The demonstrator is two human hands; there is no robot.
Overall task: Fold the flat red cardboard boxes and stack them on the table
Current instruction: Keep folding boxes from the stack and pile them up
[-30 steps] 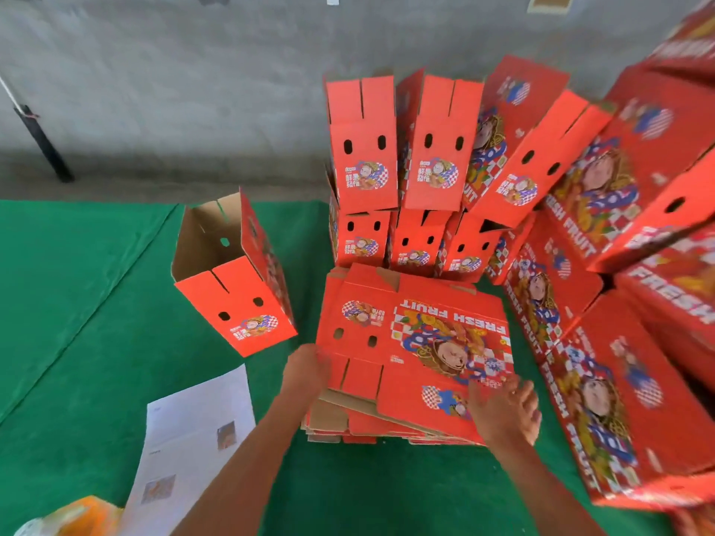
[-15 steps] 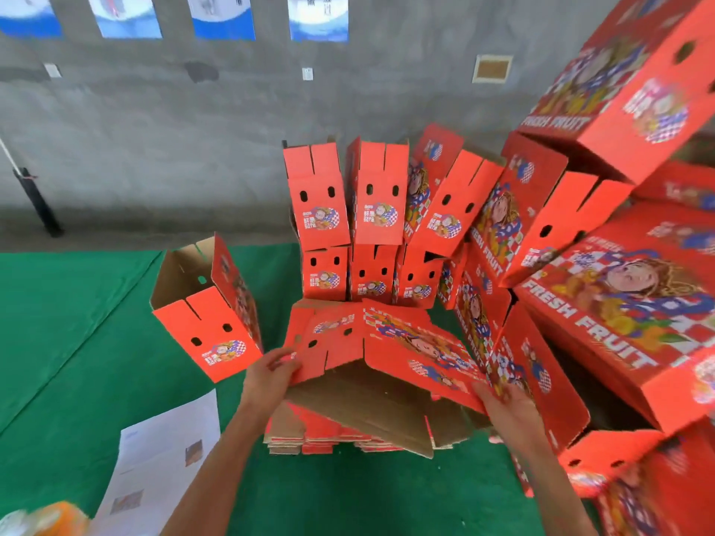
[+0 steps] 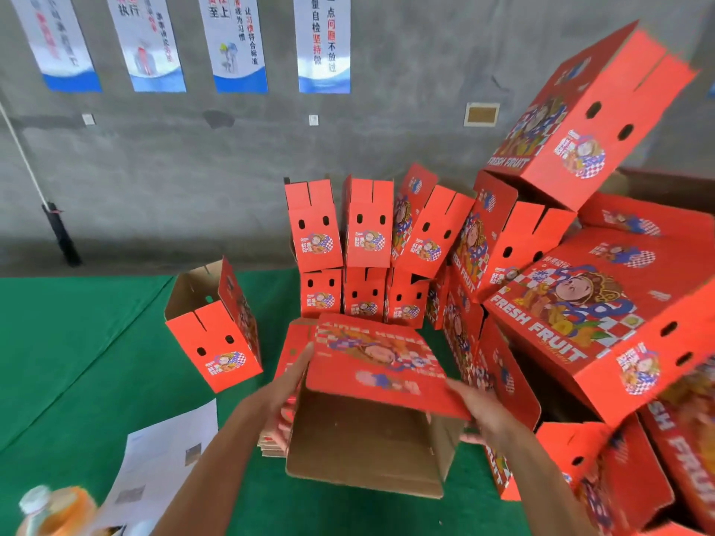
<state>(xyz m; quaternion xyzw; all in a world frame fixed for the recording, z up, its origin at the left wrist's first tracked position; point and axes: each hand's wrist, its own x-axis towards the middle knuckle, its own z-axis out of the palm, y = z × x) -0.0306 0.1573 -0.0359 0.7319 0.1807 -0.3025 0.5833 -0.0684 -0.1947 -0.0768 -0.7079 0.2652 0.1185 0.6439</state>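
I hold one red cardboard box (image 3: pixel 371 365) lifted above the green table (image 3: pixel 77 361), half opened, its brown inside facing me. My left hand (image 3: pixel 288 384) grips its left edge, fingers along the side panel. My right hand (image 3: pixel 479 412) holds its right edge. Under it lies the pile of flat red boxes (image 3: pixel 272 439), mostly hidden. One folded box (image 3: pixel 216 334) stands alone to the left. Folded boxes (image 3: pixel 363 245) are stacked in rows behind, and a taller heap of folded boxes (image 3: pixel 603 303) rises at the right.
A printed paper sheet (image 3: pixel 166 462) lies on the green cloth at the lower left, beside an orange drink bottle (image 3: pixel 58 512). A grey wall with posters (image 3: pixel 232 44) runs behind the table. A black pole (image 3: pixel 58 234) leans at the far left.
Both hands lifted the top flat box off the pile and spread it open; its brown inside now shows. The view tilted upward toward the wall.
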